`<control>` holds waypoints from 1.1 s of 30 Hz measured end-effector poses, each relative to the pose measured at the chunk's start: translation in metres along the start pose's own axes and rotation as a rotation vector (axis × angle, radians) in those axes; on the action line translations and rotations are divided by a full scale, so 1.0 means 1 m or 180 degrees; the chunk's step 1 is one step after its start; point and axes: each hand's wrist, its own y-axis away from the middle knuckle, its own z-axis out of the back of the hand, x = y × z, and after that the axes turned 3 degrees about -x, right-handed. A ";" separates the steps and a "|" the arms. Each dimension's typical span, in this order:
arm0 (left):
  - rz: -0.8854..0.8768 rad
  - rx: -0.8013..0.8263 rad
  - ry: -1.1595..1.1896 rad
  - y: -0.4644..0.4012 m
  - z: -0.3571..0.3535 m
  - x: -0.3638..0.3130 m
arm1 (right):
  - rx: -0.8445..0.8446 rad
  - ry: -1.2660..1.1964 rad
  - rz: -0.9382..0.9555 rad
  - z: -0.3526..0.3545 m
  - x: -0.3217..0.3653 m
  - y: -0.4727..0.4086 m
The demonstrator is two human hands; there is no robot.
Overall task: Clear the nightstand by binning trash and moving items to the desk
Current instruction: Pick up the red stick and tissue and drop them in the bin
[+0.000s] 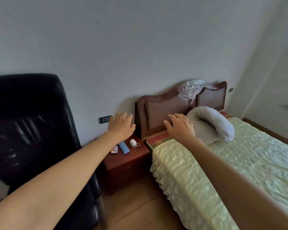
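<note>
A dark red wooden nightstand (133, 161) stands between a black chair and the bed. On its top lie a small pink-and-white packet (114, 149), a blue oblong case (123, 147) and a white crumpled face mask with loops (133, 143). My left hand (121, 125) is stretched out above the nightstand's back edge, fingers spread, holding nothing. My right hand (179, 126) reaches forward over the head of the bed, also open and empty. Neither hand touches the items.
A black leather chair (28, 127) fills the left side, close to the nightstand. The bed with a pale green cover (223, 171), a grey pillow (211, 123) and a brown headboard (166, 110) lies to the right. A wall socket (105, 119) sits behind. Wooden floor (140, 209) runs between the chair and the bed.
</note>
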 end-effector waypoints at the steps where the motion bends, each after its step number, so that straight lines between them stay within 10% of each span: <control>1: 0.0032 0.0013 0.0027 -0.011 -0.008 0.002 | 0.0031 -0.0007 0.0015 -0.009 -0.004 -0.011; 33: 0.1472 0.0678 0.0248 -0.272 -0.273 0.064 | 0.1370 -0.0366 0.0851 -0.317 -0.072 -0.345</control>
